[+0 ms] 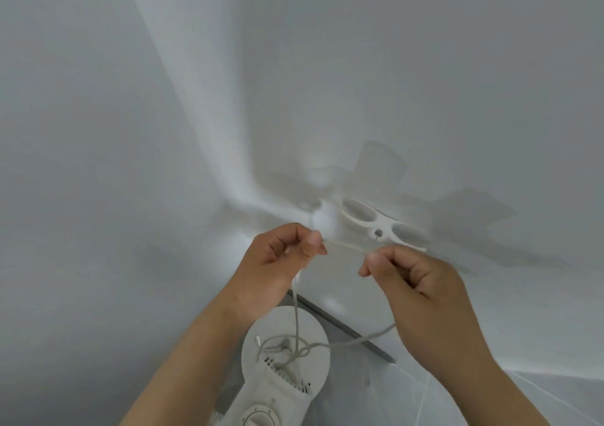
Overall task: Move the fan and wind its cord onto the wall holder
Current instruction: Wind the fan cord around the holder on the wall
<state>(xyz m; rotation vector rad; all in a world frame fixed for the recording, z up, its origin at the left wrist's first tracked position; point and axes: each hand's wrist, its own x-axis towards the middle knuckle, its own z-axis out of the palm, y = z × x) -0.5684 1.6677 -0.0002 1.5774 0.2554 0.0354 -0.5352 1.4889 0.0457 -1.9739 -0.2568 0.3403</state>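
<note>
The fingers [314, 240] of the left hand [277, 262] are pinching one end of a short taut stretch of white cord [346, 246], thumb pressed against the curled forefinger, and the fingers [372, 260] of the right hand [421, 291] are pinching the other end in the same way, so both hands are clenching on the cord and stretching it between them. From the left hand the cord is hanging straight down to a loose tangle lying on the round white back of the fan [284, 360], and from under the right hand another length is sagging down and left into that same tangle. The fan is standing directly below the hands at the bottom of the view, with its vented motor housing and a round dial showing. Just above and behind the stretched cord, the white wall holder [380, 221] is sitting fixed to the wall [130, 99], a flat piece with two oval openings and a small round hole between them; the cord is near it but not yet touching it. Both bare forearms are reaching up from the lower edge toward the white corner where two walls are meeting.
</note>
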